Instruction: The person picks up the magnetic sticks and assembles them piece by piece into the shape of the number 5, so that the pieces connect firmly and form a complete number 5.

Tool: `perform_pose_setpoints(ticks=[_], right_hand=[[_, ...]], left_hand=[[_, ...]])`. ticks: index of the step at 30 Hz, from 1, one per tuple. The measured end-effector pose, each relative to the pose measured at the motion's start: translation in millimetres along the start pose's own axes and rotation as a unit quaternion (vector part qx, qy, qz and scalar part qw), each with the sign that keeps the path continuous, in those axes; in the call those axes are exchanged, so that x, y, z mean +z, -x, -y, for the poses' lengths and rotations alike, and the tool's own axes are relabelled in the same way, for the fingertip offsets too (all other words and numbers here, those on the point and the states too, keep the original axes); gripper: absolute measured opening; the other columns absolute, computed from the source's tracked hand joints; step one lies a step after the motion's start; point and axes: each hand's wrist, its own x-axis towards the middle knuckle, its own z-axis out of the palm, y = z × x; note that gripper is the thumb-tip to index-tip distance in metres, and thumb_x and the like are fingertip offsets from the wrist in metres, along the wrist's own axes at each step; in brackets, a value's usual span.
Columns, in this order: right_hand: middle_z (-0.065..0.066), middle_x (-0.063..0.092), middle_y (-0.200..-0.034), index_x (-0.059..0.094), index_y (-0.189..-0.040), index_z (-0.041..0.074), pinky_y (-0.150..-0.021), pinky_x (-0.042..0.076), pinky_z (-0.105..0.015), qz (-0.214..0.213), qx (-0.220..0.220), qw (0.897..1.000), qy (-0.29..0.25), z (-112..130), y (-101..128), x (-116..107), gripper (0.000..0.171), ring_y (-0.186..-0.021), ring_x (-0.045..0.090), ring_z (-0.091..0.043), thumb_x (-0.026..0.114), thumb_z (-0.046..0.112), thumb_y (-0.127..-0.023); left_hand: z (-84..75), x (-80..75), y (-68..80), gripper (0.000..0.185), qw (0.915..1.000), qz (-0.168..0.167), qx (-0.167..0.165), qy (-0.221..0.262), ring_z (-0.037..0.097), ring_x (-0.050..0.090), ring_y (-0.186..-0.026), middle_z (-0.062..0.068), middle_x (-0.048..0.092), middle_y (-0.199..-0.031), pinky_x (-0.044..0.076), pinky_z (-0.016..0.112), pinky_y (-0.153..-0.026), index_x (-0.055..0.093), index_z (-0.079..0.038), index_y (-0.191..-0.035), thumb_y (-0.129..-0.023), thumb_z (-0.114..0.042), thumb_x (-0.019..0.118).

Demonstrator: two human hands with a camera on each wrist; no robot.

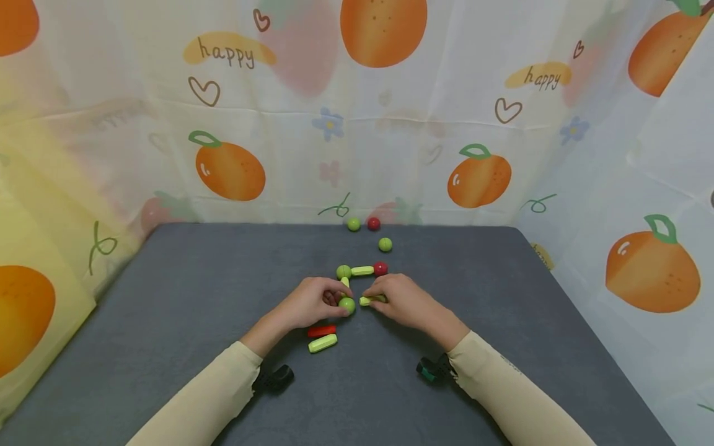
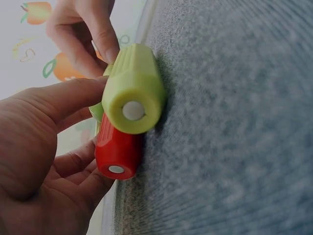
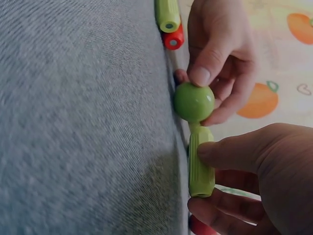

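My left hand pinches a green ball between thumb and fingers. In my right hand is a yellow-green rod, held between thumb and fingers with one end toward that ball. The right wrist view shows the rod's end close to the ball. Behind the held ball, a yellow-green rod leads back to another green ball. From there a second yellow-green rod runs right to a red ball; fingers hide part of the near rod.
Beside the left wrist lie a loose red rod and a loose yellow-green rod, with silvery end discs. Farther back sit a green ball, another green ball and a red ball. A printed curtain borders the grey table.
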Motion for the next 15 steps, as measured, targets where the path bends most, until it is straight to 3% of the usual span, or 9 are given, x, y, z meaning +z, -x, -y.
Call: perform_pose_setpoints(ticks=[15], right_hand=[[-0.001, 0.077, -0.112, 0.083, -0.123, 0.011, -0.090, 0.059, -0.036, 0.006, 0.003, 1.000, -0.008, 5.5, -2.9, 5.2, 0.021, -0.103, 0.072, -0.016, 0.076, 0.012, -0.104]], left_hand=[[-0.6, -0.2, -1.5, 0.024, 1.0000, 0.003, -0.006, 0.007, 0.009, 0.068, -0.081, -0.003, 0.072, -0.097, 0.058, 0.032, -0.076, 0.081, -0.016, -0.119, -0.095, -0.018, 0.088]])
